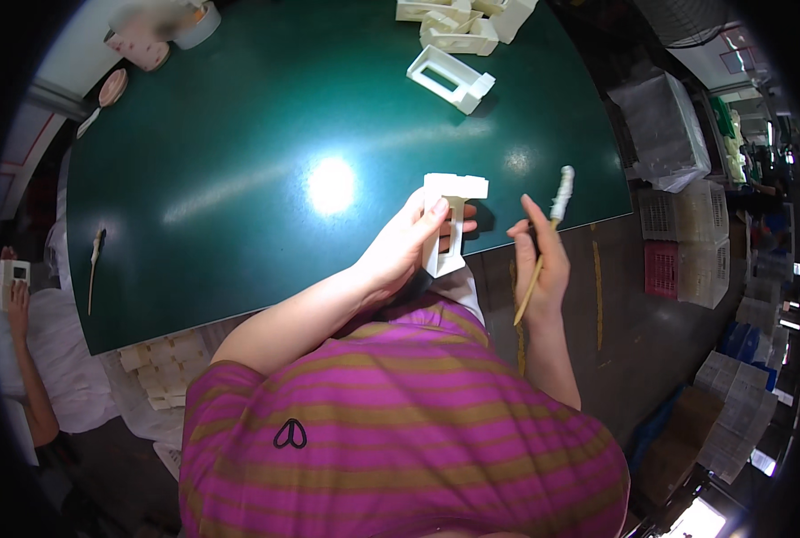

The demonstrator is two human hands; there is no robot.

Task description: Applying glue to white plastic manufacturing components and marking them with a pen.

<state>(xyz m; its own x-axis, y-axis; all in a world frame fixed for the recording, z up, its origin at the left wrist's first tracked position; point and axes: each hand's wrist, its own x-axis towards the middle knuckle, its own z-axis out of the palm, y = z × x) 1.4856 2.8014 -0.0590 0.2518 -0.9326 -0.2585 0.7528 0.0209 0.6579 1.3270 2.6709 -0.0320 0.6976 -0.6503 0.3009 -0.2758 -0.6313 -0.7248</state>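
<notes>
Most of the view is filled by a dark green worktop point(238, 117), in whose glossy surface a bright round glare point(331, 186) and a fainter spot point(518, 160) are mirrored. To its right, a grey-brown floor point(637, 314) is marked with yellow lines point(598, 296). Beyond, pale crates point(704, 211) are stacked around a pink crate point(661, 267), and a whitish wrapped bundle point(664, 130) is seen above them. Lower down, clear bins point(731, 421) are set beside a brown box point(673, 439). A bright patch point(700, 520) is seen at the lower right rim; whether window or lamp cannot be told.
</notes>
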